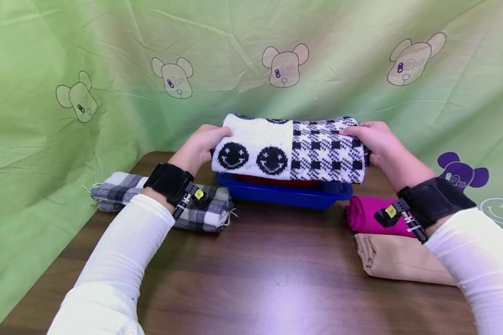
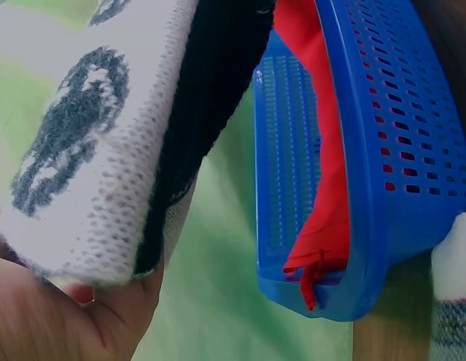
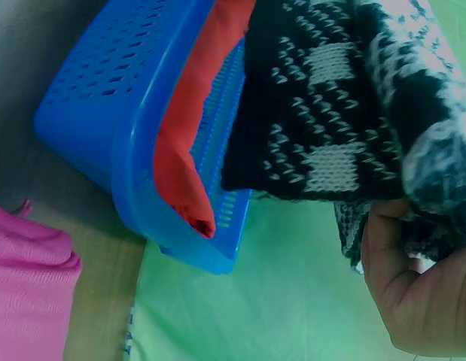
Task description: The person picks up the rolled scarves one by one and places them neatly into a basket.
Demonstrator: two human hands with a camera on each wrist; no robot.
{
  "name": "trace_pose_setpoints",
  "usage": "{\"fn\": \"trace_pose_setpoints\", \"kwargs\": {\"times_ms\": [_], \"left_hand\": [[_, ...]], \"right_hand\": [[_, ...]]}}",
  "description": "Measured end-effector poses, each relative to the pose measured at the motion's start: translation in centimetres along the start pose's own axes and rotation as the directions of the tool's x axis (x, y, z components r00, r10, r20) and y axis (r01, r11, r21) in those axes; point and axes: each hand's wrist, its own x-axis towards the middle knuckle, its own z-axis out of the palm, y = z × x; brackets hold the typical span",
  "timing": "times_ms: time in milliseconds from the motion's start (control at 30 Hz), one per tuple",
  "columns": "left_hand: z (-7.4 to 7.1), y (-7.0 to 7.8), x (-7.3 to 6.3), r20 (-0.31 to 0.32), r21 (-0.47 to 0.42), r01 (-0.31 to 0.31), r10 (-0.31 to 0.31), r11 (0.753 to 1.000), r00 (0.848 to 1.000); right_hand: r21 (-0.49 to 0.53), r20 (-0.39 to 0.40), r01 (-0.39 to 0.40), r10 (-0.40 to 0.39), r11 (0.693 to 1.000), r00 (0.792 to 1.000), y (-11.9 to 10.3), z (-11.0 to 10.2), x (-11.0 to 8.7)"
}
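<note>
Both hands hold up a folded black-and-white knit scarf (image 1: pixel 291 149), half smiley faces and half houndstooth check. At its left end the left hand (image 1: pixel 203 144) grips the fold, thumb on top. The right hand (image 1: pixel 375 139) pinches the opposite end the same way. Below and behind the scarf stands a blue plastic basket (image 1: pixel 281 196), partly hidden by it in the head view. Inside the basket, along its near wall, lies a red folded cloth (image 2: pixel 330 173), which the right wrist view also shows. The scarf hangs above the basket's rim, its underside dark in the left wrist view.
A grey-and-white checked scarf (image 1: pixel 205 209) lies folded on the left, partly behind the left forearm. On the right are a magenta folded cloth (image 1: pixel 369 214) and a beige folded cloth (image 1: pixel 402 258) on the brown wooden table (image 1: pixel 251 274). A green curtain (image 1: pixel 234 56) hangs behind.
</note>
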Motion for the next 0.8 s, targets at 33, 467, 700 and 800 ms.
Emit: {"fn": "trace_pose_setpoints", "kwargs": {"times_ms": [33,467,700,800], "left_hand": [[0.1,0.0,0.2,-0.004,-0.001,0.001,-0.001,1.0,1.0],[1.1,-0.8,2.9,-0.044,0.013,0.016,-0.015,1.0,0.999],[1.5,-1.5,4.2,-0.083,0.033,-0.007,0.01,0.999,0.997],[1.7,-1.8,4.7,-0.094,0.057,-0.011,0.016,0.998,0.995]], "right_hand": [[-0.003,-0.004,0.004,-0.004,1.0,1.0,0.0,0.0,0.1],[0.001,-0.072,0.023,-0.023,1.0,0.997,1.5,0.0,2.7],[-0.06,-0.131,-0.001,-0.006,0.998,0.991,2.2,0.5,4.3],[-0.022,-0.143,-0.026,0.023,0.999,0.99,2.5,0.6,4.8]]}}
